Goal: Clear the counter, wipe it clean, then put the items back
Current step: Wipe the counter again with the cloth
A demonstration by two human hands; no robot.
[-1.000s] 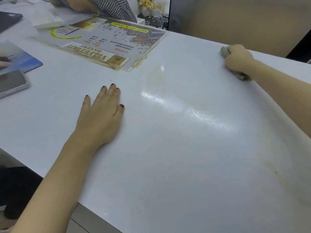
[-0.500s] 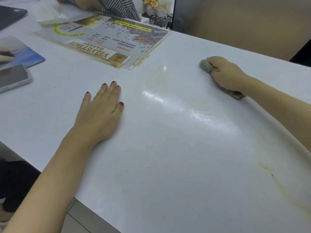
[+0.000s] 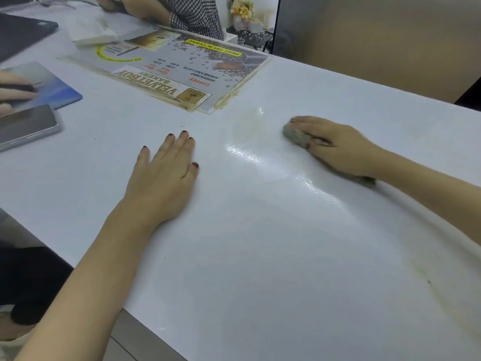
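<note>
My right hand (image 3: 338, 149) holds a wadded grey cloth (image 3: 295, 135) against the white counter (image 3: 273, 256) right of centre. The cloth bunches out between thumb and fingers, and its tail shows under the wrist. The hand is motion-blurred. A wet shiny streak (image 3: 273, 165) and a faint yellowish stain (image 3: 250, 123) lie just left of the cloth. My left hand (image 3: 164, 175) rests flat on the counter, palm down with fingers straight, holding nothing.
A laminated bakery menu (image 3: 169, 66) lies at the back left. Further left are a phone (image 3: 26, 126), a blue mouse pad (image 3: 52, 87) under another person's hand (image 3: 15, 87), a laptop (image 3: 20, 32) and a white packet (image 3: 91, 31). A yellowish smear (image 3: 426, 277) marks the right side.
My right hand has dragged the cloth from the far right edge leftward and nearer, toward the middle of the counter. My left hand has stayed put.
</note>
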